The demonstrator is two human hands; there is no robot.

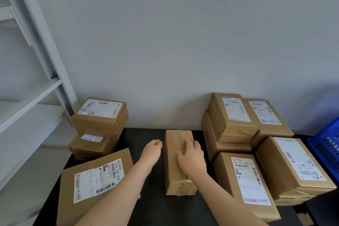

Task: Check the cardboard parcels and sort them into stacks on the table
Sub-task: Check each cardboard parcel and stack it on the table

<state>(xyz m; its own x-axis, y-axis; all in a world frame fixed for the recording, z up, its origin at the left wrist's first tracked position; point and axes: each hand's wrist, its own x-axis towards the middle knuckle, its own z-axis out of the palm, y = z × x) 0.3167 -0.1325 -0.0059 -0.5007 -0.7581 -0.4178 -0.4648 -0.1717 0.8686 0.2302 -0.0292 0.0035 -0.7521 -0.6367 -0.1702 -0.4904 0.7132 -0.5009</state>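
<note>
Cardboard everywhere, brown and taped, on a black table (156, 207). At the far left stands white metal shelving (36, 88). Beside it, against the wall, a labelled parcel (100, 113) sits on top of a lower stack (91, 145). Nearer me, at the table's left edge, a broad flat parcel (95, 180) lies with its label up.

My left hand (153, 149) is just beside the left face of the middle parcel (173, 170). Its fingers are loosely curled and hold nothing. I cannot tell whether the knuckles touch the cardboard.

That middle parcel lies lengthwise away from me in the gap between the piles. Its taped seam faces up and no label shows. My right hand (190, 156) rests flat on its top, fingers spread across the seam.

It looks stiff and square-edged, and probably fairly light for its size. The glossy tape could be slick under my fingers. To find the label I would take it by the two long side faces, one hand on each, and roll it over, not lift it by the seam.

To the right, labelled parcels (236, 113) are piled against the wall, with two more (249, 180) in front. At the far right edge is a blue plastic crate (326, 145).
</note>
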